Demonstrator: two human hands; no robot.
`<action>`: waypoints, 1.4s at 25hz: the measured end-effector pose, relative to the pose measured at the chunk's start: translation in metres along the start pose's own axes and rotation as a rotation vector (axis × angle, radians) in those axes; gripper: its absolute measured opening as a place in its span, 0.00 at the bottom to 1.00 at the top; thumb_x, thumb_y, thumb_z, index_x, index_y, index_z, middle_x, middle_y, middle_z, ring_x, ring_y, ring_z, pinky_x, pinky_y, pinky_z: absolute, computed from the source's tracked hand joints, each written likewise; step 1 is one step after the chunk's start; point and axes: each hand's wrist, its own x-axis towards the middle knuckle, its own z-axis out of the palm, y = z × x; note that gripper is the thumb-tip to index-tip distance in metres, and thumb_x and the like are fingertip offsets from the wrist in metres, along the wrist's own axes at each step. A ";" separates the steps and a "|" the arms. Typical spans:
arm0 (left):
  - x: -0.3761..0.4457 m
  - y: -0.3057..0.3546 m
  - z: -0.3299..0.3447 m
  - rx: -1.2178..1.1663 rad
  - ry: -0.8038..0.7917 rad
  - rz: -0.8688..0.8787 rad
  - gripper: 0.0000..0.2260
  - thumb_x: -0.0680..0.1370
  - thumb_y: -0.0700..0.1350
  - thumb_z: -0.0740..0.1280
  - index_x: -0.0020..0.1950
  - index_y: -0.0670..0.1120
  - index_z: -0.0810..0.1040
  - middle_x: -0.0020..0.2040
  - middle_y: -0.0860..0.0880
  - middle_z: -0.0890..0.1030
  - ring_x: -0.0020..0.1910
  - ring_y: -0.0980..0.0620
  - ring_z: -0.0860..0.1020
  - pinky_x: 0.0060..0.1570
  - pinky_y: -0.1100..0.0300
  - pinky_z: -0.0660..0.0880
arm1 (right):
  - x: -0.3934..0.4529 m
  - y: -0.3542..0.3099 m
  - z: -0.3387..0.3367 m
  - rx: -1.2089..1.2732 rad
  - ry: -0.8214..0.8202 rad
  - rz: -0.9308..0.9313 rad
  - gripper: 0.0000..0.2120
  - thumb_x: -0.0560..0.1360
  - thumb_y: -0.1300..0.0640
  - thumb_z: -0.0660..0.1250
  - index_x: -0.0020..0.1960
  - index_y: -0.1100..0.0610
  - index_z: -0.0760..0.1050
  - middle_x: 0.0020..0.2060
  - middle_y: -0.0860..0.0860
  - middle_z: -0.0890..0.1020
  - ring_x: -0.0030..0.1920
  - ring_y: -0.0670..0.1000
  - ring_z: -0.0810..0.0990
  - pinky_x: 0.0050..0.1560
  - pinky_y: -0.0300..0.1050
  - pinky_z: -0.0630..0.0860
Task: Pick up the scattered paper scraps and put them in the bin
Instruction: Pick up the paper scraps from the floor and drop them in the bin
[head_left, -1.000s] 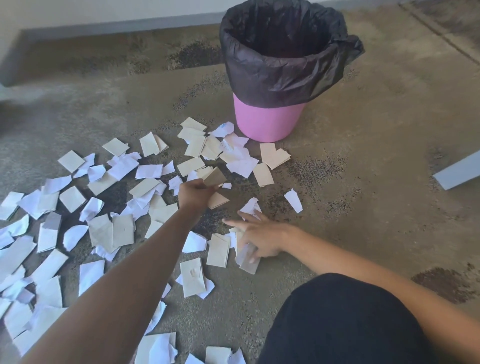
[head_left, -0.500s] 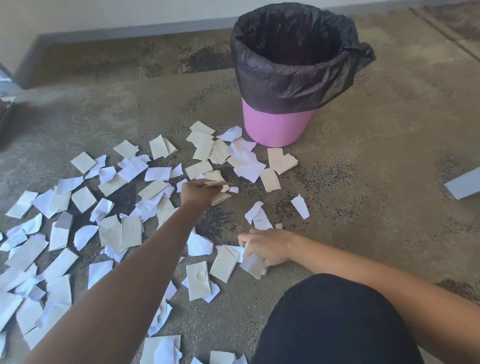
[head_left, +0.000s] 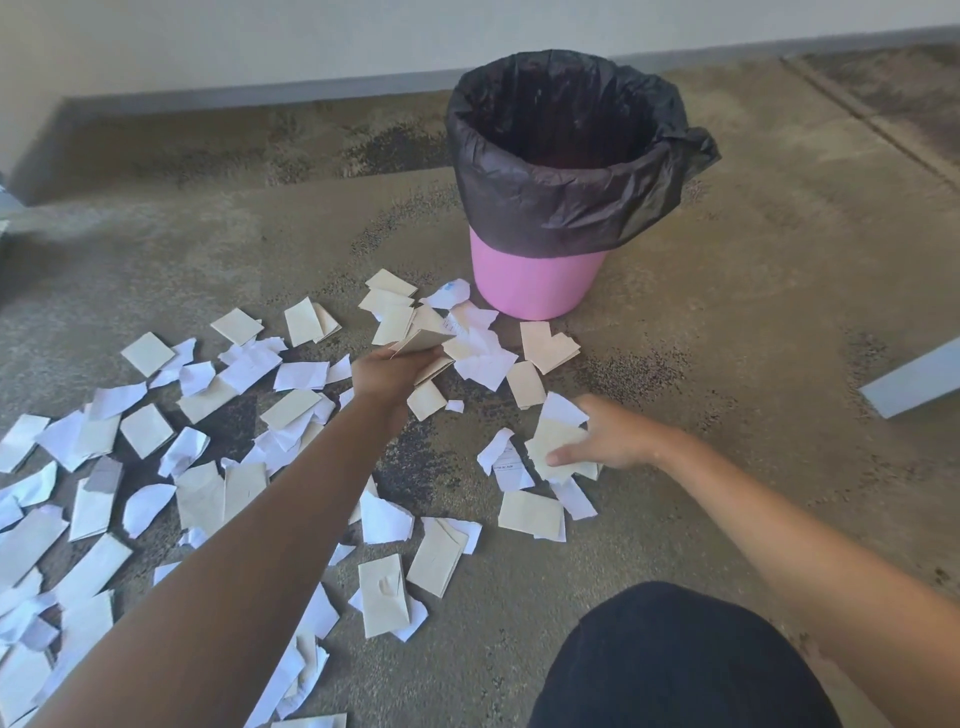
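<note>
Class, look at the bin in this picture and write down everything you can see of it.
The bin is a round pink tub, plastic by its look, narrowing toward its base. A crinkled black bag lines it, folded over the rim and hanging loosely partway down the outside, bunched at the right. It stands upright and open on the mottled floor near the wall. What it holds cannot be made out. Paper scraps lie by its base; neither hand touches it.

I note both forearms bare, no sleeves, watch or rings visible; black garment covers the knee at lower frame.
</note>
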 end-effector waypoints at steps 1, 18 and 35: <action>0.001 0.001 0.005 -0.023 -0.007 -0.001 0.09 0.66 0.32 0.77 0.44 0.40 0.85 0.42 0.44 0.86 0.44 0.47 0.84 0.45 0.60 0.80 | -0.001 0.002 0.004 0.001 -0.026 0.000 0.23 0.70 0.54 0.78 0.61 0.53 0.74 0.47 0.43 0.82 0.47 0.45 0.81 0.42 0.34 0.74; -0.019 0.022 0.054 -0.091 -0.037 0.045 0.09 0.68 0.30 0.76 0.41 0.42 0.83 0.33 0.50 0.84 0.34 0.55 0.83 0.36 0.64 0.79 | -0.011 0.026 0.105 -0.319 0.037 0.091 0.35 0.65 0.54 0.80 0.65 0.54 0.66 0.60 0.48 0.70 0.59 0.51 0.73 0.53 0.47 0.74; -0.020 0.186 0.180 0.292 0.028 0.687 0.08 0.66 0.41 0.78 0.31 0.51 0.83 0.31 0.55 0.82 0.31 0.60 0.80 0.31 0.68 0.74 | -0.022 -0.079 -0.092 0.623 0.446 -0.115 0.11 0.72 0.58 0.75 0.54 0.53 0.80 0.47 0.44 0.84 0.42 0.34 0.81 0.47 0.29 0.77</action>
